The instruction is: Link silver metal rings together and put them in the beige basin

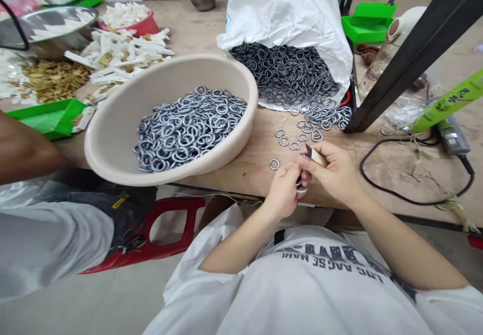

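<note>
My left hand [284, 190] is closed around one or more grey metal rings [301, 190], part of which shows below its fingers. Against it, my right hand [334, 166] grips a small blade [309, 150] with a pale body, its dark pointed tip sticking out past the fingers. Where the two hands meet, fingers hide the contact. A single loose ring [274, 164] lies on the table left of my hands, with several more rings [294, 145] just beyond. To the left stands a large beige basin [113, 166] holding a heap of metal rings [188, 129].
A white sack [287, 13] lies open behind, rings spilling from it. A dark metal post [400, 58] slants up at right, near a black cable [364, 166] and green tube [449, 101]. At left are white pieces [121, 56], a green tray [53, 118] and another person's arm [26, 149].
</note>
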{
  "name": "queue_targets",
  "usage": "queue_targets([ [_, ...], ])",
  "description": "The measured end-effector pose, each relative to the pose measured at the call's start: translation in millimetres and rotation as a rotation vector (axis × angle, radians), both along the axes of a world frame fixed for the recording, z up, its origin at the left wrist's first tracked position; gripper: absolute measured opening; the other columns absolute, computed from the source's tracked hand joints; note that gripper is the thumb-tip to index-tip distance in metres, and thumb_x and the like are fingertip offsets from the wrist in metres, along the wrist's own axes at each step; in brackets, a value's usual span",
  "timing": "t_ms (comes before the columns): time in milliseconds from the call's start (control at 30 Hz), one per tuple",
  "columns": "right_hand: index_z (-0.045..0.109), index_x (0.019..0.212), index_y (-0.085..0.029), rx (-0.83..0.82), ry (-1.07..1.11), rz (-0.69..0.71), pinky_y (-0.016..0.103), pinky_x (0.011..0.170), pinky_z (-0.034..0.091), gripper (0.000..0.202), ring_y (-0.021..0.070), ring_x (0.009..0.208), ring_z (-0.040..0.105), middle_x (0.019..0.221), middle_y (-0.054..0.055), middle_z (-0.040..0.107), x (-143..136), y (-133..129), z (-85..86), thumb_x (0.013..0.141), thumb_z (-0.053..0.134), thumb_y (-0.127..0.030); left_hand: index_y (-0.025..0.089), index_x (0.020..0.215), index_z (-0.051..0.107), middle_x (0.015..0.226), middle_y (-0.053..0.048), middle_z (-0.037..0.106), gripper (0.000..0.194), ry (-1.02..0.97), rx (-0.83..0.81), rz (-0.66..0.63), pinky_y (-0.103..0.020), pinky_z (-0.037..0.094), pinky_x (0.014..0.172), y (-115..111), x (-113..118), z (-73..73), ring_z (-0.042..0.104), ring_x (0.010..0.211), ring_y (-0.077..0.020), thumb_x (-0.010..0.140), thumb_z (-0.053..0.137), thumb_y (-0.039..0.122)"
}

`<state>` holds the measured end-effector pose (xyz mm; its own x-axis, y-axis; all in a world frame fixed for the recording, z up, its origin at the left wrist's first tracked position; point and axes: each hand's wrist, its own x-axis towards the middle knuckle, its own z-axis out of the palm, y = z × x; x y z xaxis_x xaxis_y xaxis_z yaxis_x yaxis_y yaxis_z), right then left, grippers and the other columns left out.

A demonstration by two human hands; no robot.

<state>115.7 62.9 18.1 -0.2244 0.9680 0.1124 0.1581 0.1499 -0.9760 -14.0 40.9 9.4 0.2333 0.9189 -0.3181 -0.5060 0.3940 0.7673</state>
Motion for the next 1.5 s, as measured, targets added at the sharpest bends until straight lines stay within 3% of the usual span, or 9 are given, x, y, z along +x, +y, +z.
queue_targets([
  [100,0.065,0.094,-0.022,-0.054,0.018,0.038,0.031,0.062,0.047,0.033,0.0181,0.064,0.062,0.072,0.000,0.067,5.1,5.0,-0.6,0.089,0.063,-0.055,0.017,0.066,0.045,0.053,0.005,0.039,0.047,-0.047,-0.018,-0.044,-0.016,0.016,0.039,-0.6,0.1,1.1,0.026,0.042,-0.0033,0.079,0.070,0.055],
  [233,0.064,0.085,-0.021,0.186,-0.217,-0.066,0.030,0.065,0.039,0.037,0.0173,0.070,0.057,0.075,0.002,0.062,14.8,0.2,2.2,0.095,0.053,-0.055,0.018,0.065,0.042,0.054,0.006,0.038,0.048,-0.093,-0.030,-0.041,-0.017,0.016,0.038,-0.8,-0.2,2.5,0.024,0.042,-0.0031,0.079,0.070,0.055],
  [433,0.048,0.066,-0.020,0.374,-0.560,0.094,0.030,0.060,0.028,0.044,0.0130,0.060,0.045,0.064,0.000,0.050,21.0,-13.8,6.6,0.101,0.044,-0.046,0.018,0.063,0.042,0.050,0.006,0.038,0.052,-0.058,-0.084,0.051,-0.016,0.019,0.038,-3.0,3.1,0.3,0.029,0.039,-0.0030,0.079,0.070,0.059],
  [700,0.051,0.066,-0.019,0.354,-0.600,0.132,0.029,0.059,0.025,0.047,0.0120,0.059,0.045,0.062,-0.001,0.051,20.0,-14.1,8.2,0.101,0.043,-0.048,0.018,0.061,0.042,0.049,0.006,0.038,0.050,-0.027,-0.035,0.029,-0.017,0.019,0.039,-4.5,1.2,2.8,0.028,0.040,-0.0037,0.079,0.070,0.054],
  [900,0.044,0.062,-0.021,0.202,-0.575,-0.193,0.029,0.056,0.023,0.054,0.0133,0.055,0.041,0.055,-0.002,0.043,36.9,27.9,-6.9,0.100,0.038,-0.060,0.016,0.056,0.046,0.051,0.002,0.042,0.049,-0.055,0.111,-0.263,-0.020,0.025,0.043,-19.4,-8.0,-1.6,0.036,0.044,-0.0052,0.085,0.066,0.051],
  [1067,0.069,0.101,-0.023,0.290,-0.815,-0.071,0.031,0.065,0.034,0.036,0.0222,0.082,0.061,0.094,0.005,0.071,13.6,63.0,-12.3,0.094,0.054,-0.055,0.015,0.070,0.053,0.057,0.006,0.040,0.033,-0.104,-0.059,-0.036,-0.017,0.019,0.038,-6.3,-30.3,0.5,0.029,0.041,-0.0025,0.084,0.069,0.041],
  [1200,0.072,0.110,-0.024,0.350,-0.966,-0.007,0.033,0.069,0.037,0.029,0.0266,0.094,0.064,0.115,0.010,0.069,-11.9,75.4,-17.6,0.089,0.065,-0.042,0.018,0.097,0.062,0.062,0.007,0.045,0.022,-0.101,-0.066,0.053,-0.014,0.021,0.036,6.6,-48.2,2.6,0.036,0.042,-0.0034,0.078,0.067,0.027],
  [1333,0.073,0.089,-0.020,0.285,-0.831,0.003,0.031,0.067,0.035,0.015,0.0228,0.081,0.060,0.091,0.007,0.069,-8.3,76.7,-15.3,0.084,0.069,-0.034,0.019,0.085,0.056,0.067,0.004,0.054,0.020,-0.107,-0.100,0.110,-0.014,0.023,0.035,11.3,-52.5,-0.7,0.048,0.047,-0.0060,0.075,0.068,0.031],
  [1500,0.066,0.076,-0.018,0.061,-0.219,-0.007,0.028,0.063,0.038,0.028,0.0157,0.068,0.051,0.068,0.000,0.057,-6.6,39.7,-3.8,0.090,0.062,-0.042,0.016,0.083,0.056,0.070,0.002,0.056,0.041,0.006,-0.035,0.175,-0.014,0.023,0.036,11.3,-25.9,-8.3,0.046,0.048,-0.0045,0.076,0.075,0.052],
])
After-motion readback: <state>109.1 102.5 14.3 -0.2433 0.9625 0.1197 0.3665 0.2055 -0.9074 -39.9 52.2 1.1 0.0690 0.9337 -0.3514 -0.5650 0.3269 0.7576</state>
